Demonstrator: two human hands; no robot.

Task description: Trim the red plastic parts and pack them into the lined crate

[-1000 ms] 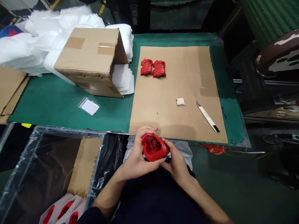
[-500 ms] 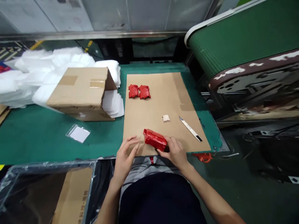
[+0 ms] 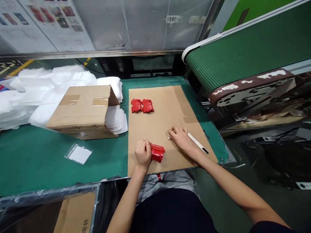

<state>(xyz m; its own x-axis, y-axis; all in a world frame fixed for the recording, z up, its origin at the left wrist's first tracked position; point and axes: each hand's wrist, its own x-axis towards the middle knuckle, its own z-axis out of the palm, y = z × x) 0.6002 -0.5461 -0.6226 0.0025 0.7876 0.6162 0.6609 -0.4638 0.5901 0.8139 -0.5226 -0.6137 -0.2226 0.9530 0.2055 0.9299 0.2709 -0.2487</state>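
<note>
My left hand (image 3: 143,152) is closed around one end of a glossy red plastic part (image 3: 157,153), held low over the brown cardboard sheet (image 3: 160,119). To its right, my right hand (image 3: 180,138) rests on the sheet with bent fingers on a small cream-coloured cloth pad (image 3: 168,136), mostly covered by the fingertips. Beside that hand lies a white craft knife (image 3: 198,143), its blade end hidden by the hand. Two red plastic pieces (image 3: 142,106) sit side by side near the sheet's far left.
Left of the sheet, an open carton (image 3: 82,106) lies on its side, white sheets (image 3: 116,119) sticking out. A clear sleeve with a white card (image 3: 79,153) lies on the green table (image 3: 104,165). White foam wrapping (image 3: 53,84) is piled behind. A green conveyor (image 3: 233,55) overhangs the right.
The red part has passed from my right hand to my left. My right hand has moved forward onto the cloth pad. The view has tilted up slightly.
</note>
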